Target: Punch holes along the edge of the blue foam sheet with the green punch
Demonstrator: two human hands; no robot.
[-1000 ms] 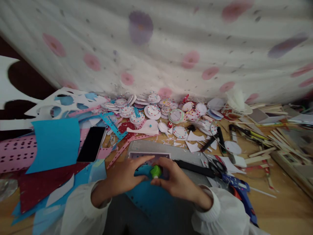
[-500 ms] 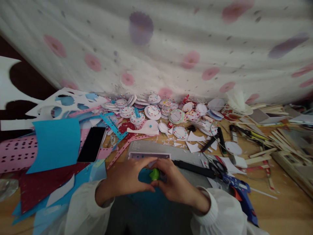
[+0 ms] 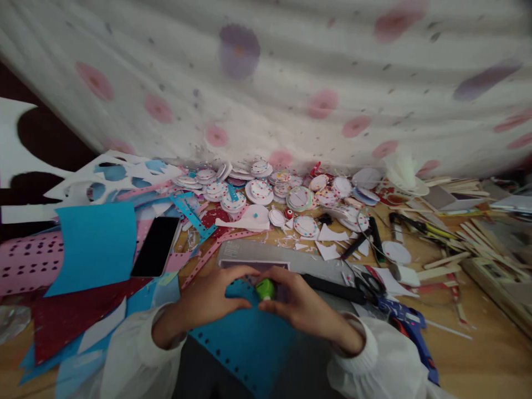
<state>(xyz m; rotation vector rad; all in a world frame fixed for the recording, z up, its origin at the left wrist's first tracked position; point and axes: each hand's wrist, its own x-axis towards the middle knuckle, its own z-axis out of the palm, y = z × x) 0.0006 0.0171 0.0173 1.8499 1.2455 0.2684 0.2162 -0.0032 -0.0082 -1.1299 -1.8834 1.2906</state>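
In the head view, a blue sheet (image 3: 249, 346) edged with holes lies in front of the person. The right hand (image 3: 305, 305) has thumb and fingers closed around a small green tool (image 3: 265, 289) over the sheet's far part. At the sheet's left side, the left hand (image 3: 210, 299) curves, thumb and forefinger apart; whether its other fingers grip the sheet, I cannot tell. A phone (image 3: 155, 246) lies left of the sheet, a glue gun (image 3: 401, 311) right, paper discs (image 3: 261, 189) beyond it.

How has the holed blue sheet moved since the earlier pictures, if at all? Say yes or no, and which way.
Yes: the sheet now reaches farther down the picture and leftward, judged against the unmoved phone.
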